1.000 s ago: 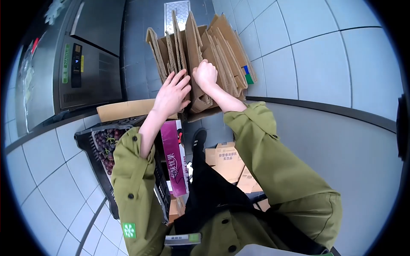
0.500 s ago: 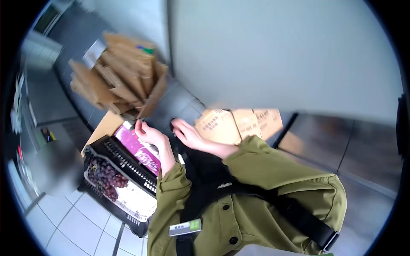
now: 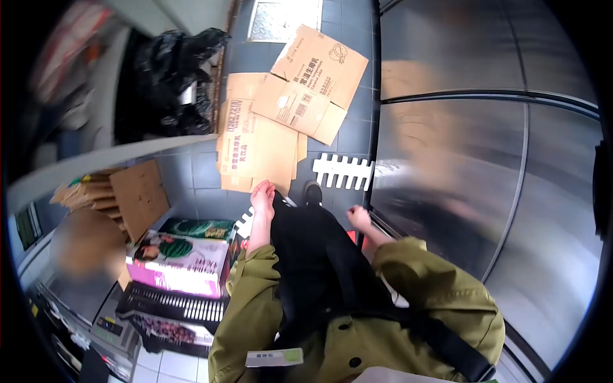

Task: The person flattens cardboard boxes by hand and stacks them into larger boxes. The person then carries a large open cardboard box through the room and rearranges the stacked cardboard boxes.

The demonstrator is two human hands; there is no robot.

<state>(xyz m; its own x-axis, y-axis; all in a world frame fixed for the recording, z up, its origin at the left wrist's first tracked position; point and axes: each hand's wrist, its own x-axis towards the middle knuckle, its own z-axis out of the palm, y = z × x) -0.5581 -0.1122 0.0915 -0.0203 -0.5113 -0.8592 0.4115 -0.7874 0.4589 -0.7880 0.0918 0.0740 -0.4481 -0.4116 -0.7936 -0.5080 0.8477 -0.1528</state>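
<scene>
My left hand (image 3: 262, 195) is in front of my left leg, its fingers curled together with nothing visible in them. It overlaps the near edge of a flattened cardboard box (image 3: 262, 153) on the floor; whether it touches the box I cannot tell. A second flattened cardboard box (image 3: 313, 83) lies partly over the first, farther off. My right hand (image 3: 359, 217) is out to the right of my legs, closed and with nothing visible in it, close to the metal doors (image 3: 447, 172). A white toothed strip (image 3: 345, 172) lies on the floor beyond it.
On the left, printed cartons (image 3: 182, 258) stand by a black crate (image 3: 175, 306) containing grapes (image 3: 169, 332). Folded cardboard (image 3: 137, 195) leans behind them. A black plastic bag (image 3: 169, 83) is at upper left, and a metal plate (image 3: 284, 19) is on the far floor.
My view has swung right, bringing the flattened boxes and metal doors into full sight. My hands have moved apart, the right one out to the right. The crate and cardboard now sit farther left.
</scene>
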